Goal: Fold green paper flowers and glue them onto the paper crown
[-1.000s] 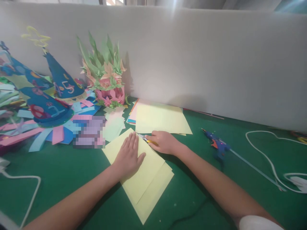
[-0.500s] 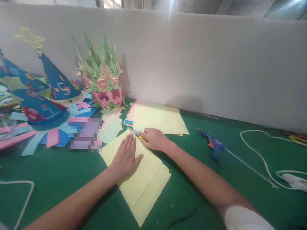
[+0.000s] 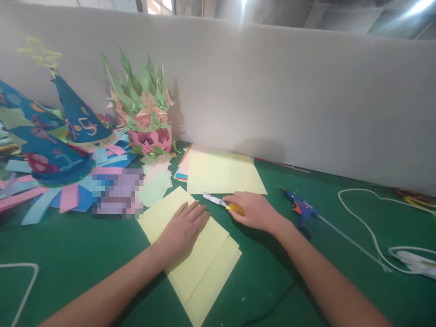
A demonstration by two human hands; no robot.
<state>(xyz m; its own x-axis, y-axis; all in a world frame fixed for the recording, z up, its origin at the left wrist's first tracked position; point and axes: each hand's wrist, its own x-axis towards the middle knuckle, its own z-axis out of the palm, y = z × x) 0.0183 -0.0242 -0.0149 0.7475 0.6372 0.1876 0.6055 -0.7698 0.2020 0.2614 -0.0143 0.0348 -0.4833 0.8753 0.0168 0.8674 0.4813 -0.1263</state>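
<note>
Pale yellow paper (image 3: pixel 207 263) lies folded at a slant on the green table, one layer over another with the edges offset. My left hand (image 3: pixel 184 229) rests on its upper layer, palm down, fingers stretched toward the paper's right edge. Just right of the paper, my right hand (image 3: pixel 254 211) is closed around the yellow handle of a utility knife (image 3: pixel 216 200). The knife's metal end points left, apart from the paper's edge. A stack of coloured sheets (image 3: pixel 225 172) lies behind the knife, with pale yellow on top.
A blue glue gun (image 3: pixel 301 206) with a long glue stick lies on the right, near a white cord (image 3: pixel 371 227). Blue cone hats (image 3: pixel 81 113), paper strips (image 3: pixel 70 197) and a paper-flower crown (image 3: pixel 150 118) stand at left. A pale partition (image 3: pixel 306 100) closes the back.
My right hand has moved right and toward me with the knife, away from the paper's edge. The fingers of my left hand have shifted right and come closer together.
</note>
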